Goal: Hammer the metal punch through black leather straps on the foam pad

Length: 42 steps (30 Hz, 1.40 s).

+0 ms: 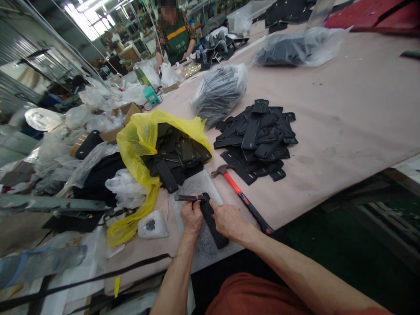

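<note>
My left hand (192,217) is closed around a short grey metal bar-shaped tool (187,197), which lies across the top end of a black strip (215,227). I cannot make out the tool's working end. My right hand (229,220) grips the strip's right edge near the same end, its fingers partly hidden. Under the strip is a speckled grey slab (203,183). Just right of the slab, a claw hammer (241,194) with a red and black handle rests on the table.
A pile of black pieces (259,135) lies beyond the hammer. A yellow bag (138,135) spills similar pieces by the slab. Clear bags of dark parts (221,92) stand farther back on the table (354,109). A small white block (153,225) sits left. A co-worker (175,37) stands across.
</note>
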Motion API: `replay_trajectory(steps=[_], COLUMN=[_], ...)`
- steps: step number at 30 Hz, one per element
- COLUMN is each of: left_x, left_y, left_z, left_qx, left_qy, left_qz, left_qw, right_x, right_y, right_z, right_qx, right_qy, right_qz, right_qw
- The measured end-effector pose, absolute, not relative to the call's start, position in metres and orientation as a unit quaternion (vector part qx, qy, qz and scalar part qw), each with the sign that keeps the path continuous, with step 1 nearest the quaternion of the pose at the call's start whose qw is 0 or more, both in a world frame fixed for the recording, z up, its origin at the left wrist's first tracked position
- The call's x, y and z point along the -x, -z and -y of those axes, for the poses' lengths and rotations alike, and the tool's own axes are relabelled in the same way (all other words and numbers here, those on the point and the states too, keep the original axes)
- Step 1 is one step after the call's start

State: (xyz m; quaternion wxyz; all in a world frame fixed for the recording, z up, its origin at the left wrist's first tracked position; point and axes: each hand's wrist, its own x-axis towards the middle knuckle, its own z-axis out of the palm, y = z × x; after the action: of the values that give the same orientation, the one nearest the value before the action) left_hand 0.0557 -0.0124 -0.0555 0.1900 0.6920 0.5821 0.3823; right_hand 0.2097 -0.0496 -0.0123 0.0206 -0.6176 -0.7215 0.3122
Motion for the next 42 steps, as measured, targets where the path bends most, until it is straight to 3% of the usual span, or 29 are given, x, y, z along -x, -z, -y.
replay_trajectory(steps=[13, 29, 42], left_x=[-0.0639, -0.0552, -0.0564], left_y=[0.0598, 0.0548, 0.0557], left_z=[0.0073, 0.0083, 0.0079], left_qx=[-0.719, -0.670, -0.687], left_qy=[-0.354, -0.381, -0.376], left_qz=[-0.584, -0.593, -0.582], left_qw=[0.130, 0.232, 0.220], right_x=[-0.2118, -0.2139, -0.2138], right_y=[0.0162, 0.0175, 0.0182], right_z=[0.0515, 0.0532, 0.0527], right_qx=[0.608, 0.607, 0.607], right_qy=[-0.315, -0.316, -0.327], right_qz=[0.727, 0.728, 0.723], right_qw=[0.039, 0.049, 0.036])
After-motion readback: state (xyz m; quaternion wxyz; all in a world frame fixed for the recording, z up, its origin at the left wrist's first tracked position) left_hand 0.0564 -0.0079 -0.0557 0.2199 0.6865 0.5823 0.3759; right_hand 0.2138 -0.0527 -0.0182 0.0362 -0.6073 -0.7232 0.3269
